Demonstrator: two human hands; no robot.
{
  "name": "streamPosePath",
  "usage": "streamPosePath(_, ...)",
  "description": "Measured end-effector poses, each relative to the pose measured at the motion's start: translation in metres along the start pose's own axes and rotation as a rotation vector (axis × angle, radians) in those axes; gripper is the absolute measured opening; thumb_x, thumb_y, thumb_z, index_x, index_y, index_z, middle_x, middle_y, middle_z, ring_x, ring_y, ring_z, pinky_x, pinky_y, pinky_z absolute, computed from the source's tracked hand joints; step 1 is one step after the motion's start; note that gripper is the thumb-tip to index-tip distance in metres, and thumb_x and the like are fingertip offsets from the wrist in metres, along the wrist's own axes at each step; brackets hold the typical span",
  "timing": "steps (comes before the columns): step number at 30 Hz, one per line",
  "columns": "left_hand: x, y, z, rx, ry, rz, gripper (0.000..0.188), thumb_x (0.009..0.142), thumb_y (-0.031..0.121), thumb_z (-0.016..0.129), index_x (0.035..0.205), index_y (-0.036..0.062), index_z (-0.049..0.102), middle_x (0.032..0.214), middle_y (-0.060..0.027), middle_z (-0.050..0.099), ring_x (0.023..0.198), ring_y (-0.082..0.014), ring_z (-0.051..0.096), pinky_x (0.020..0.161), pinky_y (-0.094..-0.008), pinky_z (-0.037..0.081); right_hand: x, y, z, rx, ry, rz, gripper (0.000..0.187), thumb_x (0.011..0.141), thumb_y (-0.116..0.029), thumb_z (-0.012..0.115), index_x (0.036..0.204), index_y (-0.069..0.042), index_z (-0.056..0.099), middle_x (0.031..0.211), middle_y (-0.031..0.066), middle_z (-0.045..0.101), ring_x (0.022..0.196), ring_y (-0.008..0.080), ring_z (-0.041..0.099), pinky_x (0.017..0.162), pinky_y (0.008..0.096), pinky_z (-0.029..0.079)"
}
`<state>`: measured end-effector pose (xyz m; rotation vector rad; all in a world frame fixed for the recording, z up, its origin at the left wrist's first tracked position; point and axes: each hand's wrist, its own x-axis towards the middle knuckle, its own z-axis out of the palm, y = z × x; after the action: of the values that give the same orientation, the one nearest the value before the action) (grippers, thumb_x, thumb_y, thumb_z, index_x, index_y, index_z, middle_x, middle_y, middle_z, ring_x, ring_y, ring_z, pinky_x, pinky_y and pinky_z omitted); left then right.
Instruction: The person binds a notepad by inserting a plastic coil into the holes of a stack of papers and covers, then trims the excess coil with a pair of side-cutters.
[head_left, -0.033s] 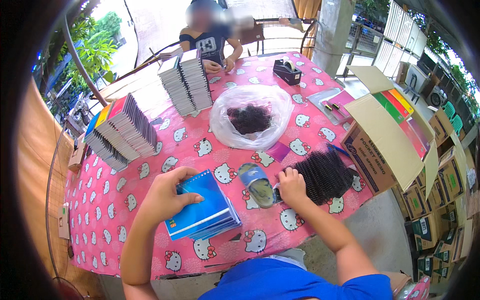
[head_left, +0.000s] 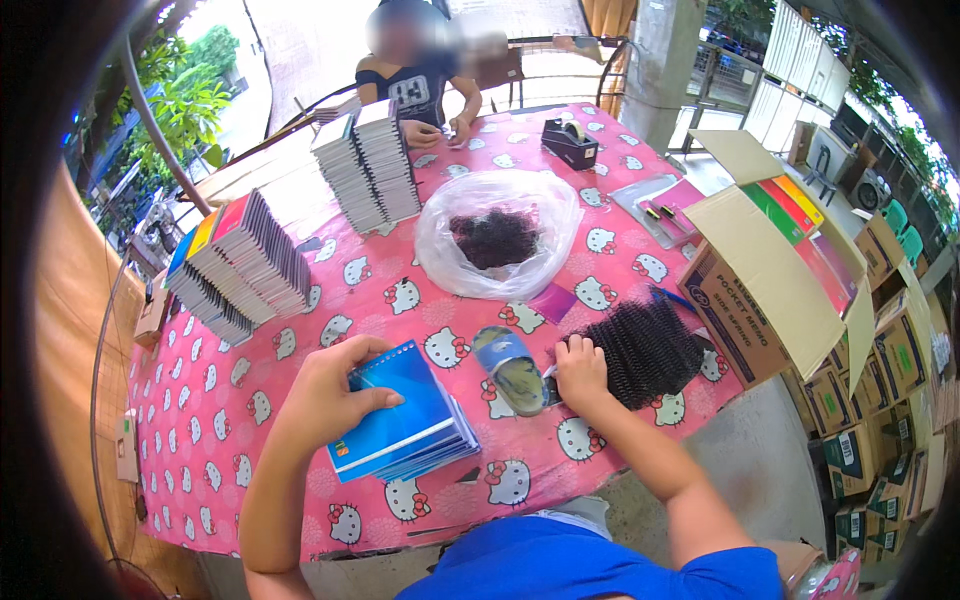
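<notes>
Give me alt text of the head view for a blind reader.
A person's left hand grips a stack of blue notebooks on a pink-covered table; the right hand rests at black coils beside a slipper. Another person sits opposite.

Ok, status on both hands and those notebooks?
Left hand holding blue notebooks, thumb on top. Right hand at black coils' left edge, grip unclear. Slipper-shaped item between the hands.

Two black coil heaps [head_left: 645,355] — one slipper [head_left: 514,375], one plastic bag [head_left: 436,250], one tape dispenser [head_left: 570,148].
</notes>
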<state>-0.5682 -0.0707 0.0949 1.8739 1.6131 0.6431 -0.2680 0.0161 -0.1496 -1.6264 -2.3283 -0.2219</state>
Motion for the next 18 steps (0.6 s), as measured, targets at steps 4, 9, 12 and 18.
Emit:
streamPosePath(4, -0.006, -0.012, 0.003, -0.056, 0.037, 0.016, 0.053, 0.064, 0.008, 0.08, 0.114, 0.005, 0.062, 0.085, -0.0074, 0.066, 0.078, -0.0165, 0.064, 0.073, -0.0317, 0.052, -0.005, 0.0, -0.007, -0.109, 0.034, -0.048, 0.012, 0.074, -0.015, 0.06, 0.086, -0.012, 0.061, 0.092, 0.005, 0.053, 0.09, 0.0229, 0.051, 0.072, 0.0353, 0.041)
streamPosePath(9, 0.015, -0.016, -0.011, -0.117, -0.179, -0.176, 0.05, 0.062, 0.014, 0.084, 0.107, 0.0027, 0.066, 0.09, -0.0092, 0.065, 0.081, -0.0154, 0.062, 0.074, -0.0305, 0.051, -0.004, 0.03, -0.001, -0.071, -0.046, -0.034, 0.012, 0.069, -0.014, 0.063, 0.081, -0.01, 0.065, 0.094, 0.0062, 0.057, 0.087, 0.0249, 0.055, 0.069, 0.0354, 0.044)
streamPosePath(12, 0.01, -0.02, -0.011, -0.043, -0.111, -0.059, 0.039, 0.064, 0.014, 0.084, 0.096, 0.0, 0.066, 0.08, -0.0061, 0.065, 0.07, -0.0139, 0.061, 0.063, -0.0282, 0.049, 0.006, 0.018, -0.016, 0.123, -0.155, 0.106, 0.014, 0.071, -0.009, 0.061, 0.085, -0.006, 0.063, 0.099, 0.0129, 0.057, 0.089, 0.0319, 0.057, 0.072, 0.0411, 0.047)
streamPosePath(18, -0.026, 0.032, -0.026, 0.014, 0.157, 0.007, 0.027, 0.066, 0.007, 0.079, 0.087, 0.0014, 0.061, 0.074, -0.0069, 0.061, 0.066, -0.0143, 0.059, 0.061, -0.0276, 0.048, 0.013, 0.034, -0.05, 0.599, -0.039, 0.199, 0.022, 0.079, -0.012, 0.062, 0.098, -0.002, 0.063, 0.099, 0.0223, 0.059, 0.09, 0.0399, 0.061, 0.078, 0.0461, 0.049)
